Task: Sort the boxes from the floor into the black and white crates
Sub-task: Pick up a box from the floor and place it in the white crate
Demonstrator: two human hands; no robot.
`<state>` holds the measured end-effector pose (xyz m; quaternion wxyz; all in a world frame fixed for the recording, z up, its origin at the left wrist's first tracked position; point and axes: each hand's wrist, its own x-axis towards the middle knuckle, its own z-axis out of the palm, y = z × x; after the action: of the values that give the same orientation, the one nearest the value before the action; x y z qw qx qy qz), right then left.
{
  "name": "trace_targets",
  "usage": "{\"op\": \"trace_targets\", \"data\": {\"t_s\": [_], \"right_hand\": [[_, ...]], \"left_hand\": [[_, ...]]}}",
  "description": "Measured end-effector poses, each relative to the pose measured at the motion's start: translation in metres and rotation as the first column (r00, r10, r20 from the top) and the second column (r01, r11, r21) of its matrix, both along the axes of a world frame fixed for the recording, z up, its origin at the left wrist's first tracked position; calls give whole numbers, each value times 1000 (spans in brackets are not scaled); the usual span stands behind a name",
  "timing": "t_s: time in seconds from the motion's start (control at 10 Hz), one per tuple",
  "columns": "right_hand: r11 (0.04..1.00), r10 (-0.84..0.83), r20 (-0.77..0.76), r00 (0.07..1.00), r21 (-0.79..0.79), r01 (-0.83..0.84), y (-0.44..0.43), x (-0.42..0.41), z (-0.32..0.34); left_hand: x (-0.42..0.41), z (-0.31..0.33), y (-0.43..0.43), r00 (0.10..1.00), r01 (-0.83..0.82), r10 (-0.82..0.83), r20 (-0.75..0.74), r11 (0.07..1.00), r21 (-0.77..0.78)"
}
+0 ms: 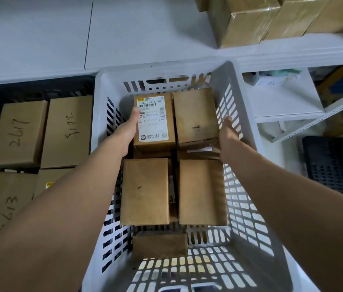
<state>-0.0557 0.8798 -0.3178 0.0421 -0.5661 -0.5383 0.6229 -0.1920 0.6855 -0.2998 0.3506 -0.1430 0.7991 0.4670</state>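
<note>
pale grey table [40,39], white metal shelf [282,102] beside it.

Saw a white table [145,28] across the top bearing tape-wrapped boxes [250,20] at its right end, and nearer, a white crate [111,85] holding brown boxes [145,190], just beside a black crate [19,89] on its left holding numbered boxes [19,133].
</note>
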Motion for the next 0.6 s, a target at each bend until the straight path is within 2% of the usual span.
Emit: {"op": "trace_targets", "data": {"t_s": [0.1, 0.2, 0.3, 0.4, 0.5, 0.6], "right_hand": [[999, -9, 99, 995, -35, 13, 2, -4, -5], [989, -31, 187, 982, -138, 58, 1, -8, 0], [986, -25, 162, 986, -161, 52, 4, -8, 3], [986, 10, 194, 981, -164, 22, 2, -4, 5], [998, 63, 157, 986, -11, -62, -1, 1, 10], [998, -49, 152, 987, -25, 54, -14, 8, 23]], "left_hand": [[-2, -11, -7, 997, 25, -26, 79, 999, 22], [-6, -17, -9, 990, 20, -33, 140, 995, 93], [-7, -18, -7, 984, 24, -42, 171, 994, 108], [-6, -16, -8, 985, 30, -48, 163, 993, 114], [-4, -5, -10, 992, -12, 0, 127, 996, 90], [0, 12, -16, 997, -42, 40, 73, 999, 13]]}}
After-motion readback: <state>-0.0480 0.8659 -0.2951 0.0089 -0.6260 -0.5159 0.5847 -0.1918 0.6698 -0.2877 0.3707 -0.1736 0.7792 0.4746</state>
